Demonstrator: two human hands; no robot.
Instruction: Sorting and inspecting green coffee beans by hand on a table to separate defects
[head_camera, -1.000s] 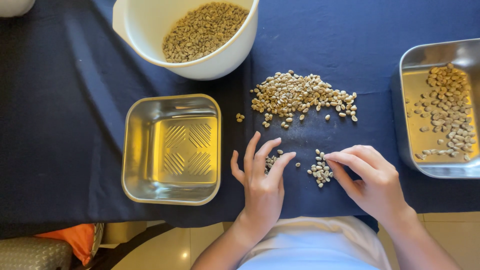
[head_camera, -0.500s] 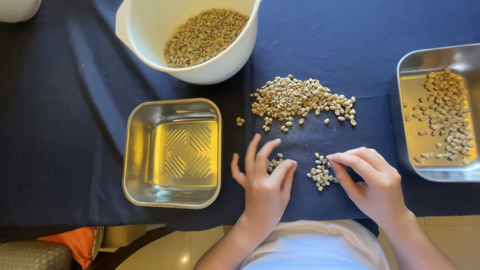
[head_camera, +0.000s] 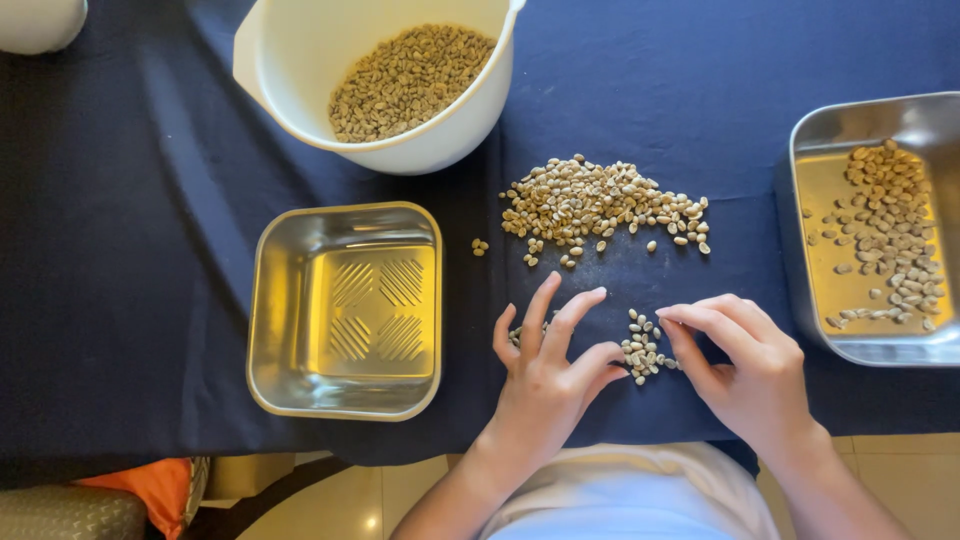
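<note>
With both hands' fingers spread loose, the left hand (head_camera: 545, 385) and right hand (head_camera: 745, 365) risked flicking the small bean cluster (head_camera: 643, 347) off the bench's (head_camera: 120, 250) near edge.

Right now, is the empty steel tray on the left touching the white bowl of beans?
Apart. The head view shows a strip of dark blue cloth between the empty steel tray and the white bowl.
</note>
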